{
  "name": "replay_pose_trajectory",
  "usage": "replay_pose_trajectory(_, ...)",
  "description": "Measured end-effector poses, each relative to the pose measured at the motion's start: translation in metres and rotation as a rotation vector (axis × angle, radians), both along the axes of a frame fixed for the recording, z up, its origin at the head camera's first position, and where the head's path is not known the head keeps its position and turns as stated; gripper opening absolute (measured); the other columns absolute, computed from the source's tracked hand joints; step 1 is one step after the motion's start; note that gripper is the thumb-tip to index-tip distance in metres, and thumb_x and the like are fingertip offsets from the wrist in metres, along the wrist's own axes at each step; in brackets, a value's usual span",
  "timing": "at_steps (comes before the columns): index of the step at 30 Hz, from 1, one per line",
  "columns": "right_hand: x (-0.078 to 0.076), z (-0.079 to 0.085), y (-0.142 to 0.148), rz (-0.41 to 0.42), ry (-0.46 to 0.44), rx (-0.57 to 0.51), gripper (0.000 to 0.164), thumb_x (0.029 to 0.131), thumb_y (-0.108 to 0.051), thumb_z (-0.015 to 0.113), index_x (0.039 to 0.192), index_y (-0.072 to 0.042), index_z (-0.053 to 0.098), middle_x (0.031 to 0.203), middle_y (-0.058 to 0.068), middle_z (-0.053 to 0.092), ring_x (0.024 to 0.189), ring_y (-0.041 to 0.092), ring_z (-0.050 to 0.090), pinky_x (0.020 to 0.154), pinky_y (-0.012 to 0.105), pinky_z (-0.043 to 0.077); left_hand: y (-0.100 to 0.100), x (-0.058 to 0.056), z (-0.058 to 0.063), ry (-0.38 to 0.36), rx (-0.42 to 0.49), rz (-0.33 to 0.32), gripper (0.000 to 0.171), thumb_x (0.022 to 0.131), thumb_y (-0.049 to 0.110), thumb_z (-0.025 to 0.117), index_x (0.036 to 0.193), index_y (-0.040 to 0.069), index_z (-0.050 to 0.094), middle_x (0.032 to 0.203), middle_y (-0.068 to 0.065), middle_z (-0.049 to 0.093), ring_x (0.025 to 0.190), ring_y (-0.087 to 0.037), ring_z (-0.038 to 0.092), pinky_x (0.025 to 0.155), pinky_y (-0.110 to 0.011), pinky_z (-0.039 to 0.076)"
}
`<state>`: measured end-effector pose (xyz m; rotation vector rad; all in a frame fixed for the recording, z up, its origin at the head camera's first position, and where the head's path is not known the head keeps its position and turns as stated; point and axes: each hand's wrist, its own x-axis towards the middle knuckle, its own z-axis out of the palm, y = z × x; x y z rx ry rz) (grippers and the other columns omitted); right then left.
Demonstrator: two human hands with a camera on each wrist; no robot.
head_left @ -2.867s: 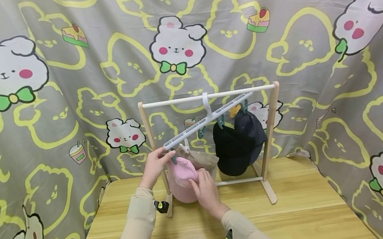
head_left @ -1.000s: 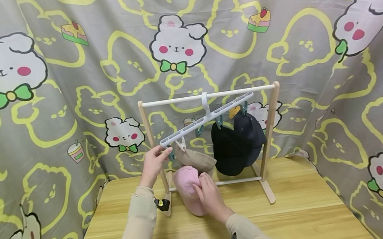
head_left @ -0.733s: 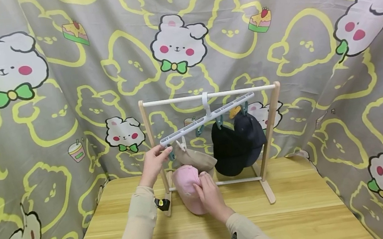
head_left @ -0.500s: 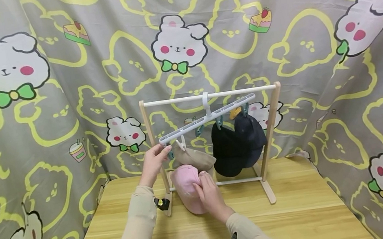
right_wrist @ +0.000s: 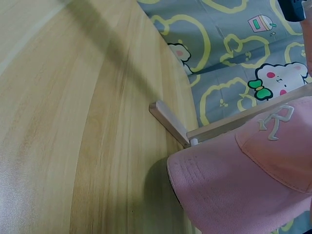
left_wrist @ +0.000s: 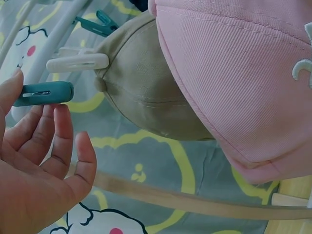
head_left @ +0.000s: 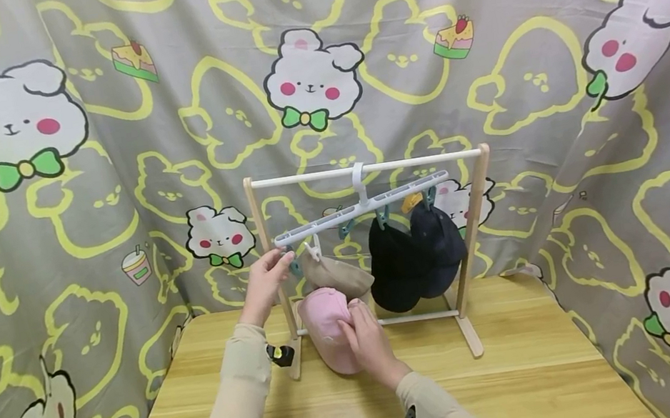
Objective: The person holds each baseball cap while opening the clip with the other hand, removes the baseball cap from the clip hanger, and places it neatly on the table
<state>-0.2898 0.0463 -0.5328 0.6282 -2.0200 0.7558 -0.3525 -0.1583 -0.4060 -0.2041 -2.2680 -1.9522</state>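
A pink baseball cap hangs from my right hand, which pinches its edge in front of the rack. In the left wrist view the pink cap covers part of a beige cap, held by a white clip. My left hand is at the left end of the grey hanger. Its thumb and fingers lie loosely about a teal clip, with fingertips by its lower edge. No cap is in that clip. In the right wrist view the cap's brim is above the table; the hand is mostly hidden.
A black cap and a navy cap hang from the hanger's right half. An orange clip is near them. The wooden rack stands on the table, with a patterned curtain behind and at the sides.
The pink cap has come off the teal clip and moved down and toward me in my right hand. The hanger's left end has risen, and my left hand has loosened on the clip.
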Motion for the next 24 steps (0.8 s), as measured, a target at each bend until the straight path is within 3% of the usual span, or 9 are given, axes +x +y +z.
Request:
replay_pose_trajectory(6, 0.0, 0.0, -0.001, -0.008, 0.014, 0.005, 0.02, 0.086, -0.009, 0.07, 0.094, 0.001, 0.055, 0.093, 0.014, 0.057, 0.096, 0.032, 0.061, 0.092, 0.042, 0.05, -0.002, 0.003, 0.008, -0.033, 0.002, 0.006, 0.049, 0.095, 0.033, 0.063, 0.134, 0.004, 0.057, 0.124, -0.017, 0.062, 0.091, -0.007, 0.058, 0.081, -0.023, 0.052)
replay_pose_trajectory(12, 0.0, -0.001, -0.003, -0.004, 0.015, 0.001, 0.021, 0.086, -0.01, 0.07, 0.096, 0.002, 0.055, 0.095, 0.013, 0.058, 0.096, 0.031, 0.061, 0.09, 0.04, 0.05, 0.003, 0.022, 0.026, -0.002, -0.032, 0.026, 0.041, 0.099, 0.027, 0.058, 0.127, -0.002, 0.06, 0.124, -0.025, 0.062, 0.089, -0.006, 0.062, 0.08, -0.021, 0.05)
replay_pose_trajectory(15, 0.001, -0.002, -0.004, -0.004, 0.016, -0.001, 0.022, 0.086, -0.011, 0.07, 0.098, 0.003, 0.056, 0.096, 0.013, 0.059, 0.098, 0.03, 0.061, 0.09, 0.039, 0.05, 0.005, 0.027, 0.03, 0.018, -0.03, 0.047, 0.039, 0.099, 0.027, 0.057, 0.125, -0.002, 0.062, 0.121, -0.027, 0.063, 0.092, -0.017, 0.064, 0.08, -0.023, 0.05)
replay_pose_trajectory(19, 0.001, -0.002, -0.004, 0.009, 0.026, -0.013, 0.024, 0.085, -0.009, 0.071, 0.099, 0.004, 0.057, 0.097, 0.014, 0.059, 0.098, 0.029, 0.061, 0.087, 0.038, 0.052, 0.007, 0.03, 0.032, 0.033, -0.027, 0.053, 0.039, 0.099, 0.027, 0.057, 0.125, -0.001, 0.062, 0.117, -0.025, 0.065, 0.1, -0.03, 0.063, 0.087, -0.035, 0.051)
replay_pose_trajectory(22, 0.0, -0.003, -0.004, 0.024, 0.021, -0.019, 0.023, 0.085, -0.008, 0.071, 0.1, 0.004, 0.057, 0.097, 0.014, 0.059, 0.097, 0.028, 0.06, 0.086, 0.038, 0.052, 0.006, 0.029, 0.031, 0.03, -0.026, 0.043, 0.038, 0.099, 0.027, 0.057, 0.124, -0.001, 0.062, 0.119, -0.025, 0.064, 0.095, -0.021, 0.064, 0.087, -0.036, 0.052)
replay_pose_trajectory(24, 0.0, -0.003, -0.004, 0.025, 0.022, -0.017, 0.024, 0.085, -0.008, 0.071, 0.1, 0.004, 0.057, 0.097, 0.014, 0.059, 0.097, 0.028, 0.06, 0.086, 0.038, 0.052, 0.005, 0.028, 0.03, 0.027, -0.026, 0.038, 0.038, 0.099, 0.027, 0.057, 0.124, -0.002, 0.062, 0.121, -0.026, 0.063, 0.089, -0.011, 0.063, 0.082, -0.03, 0.051)
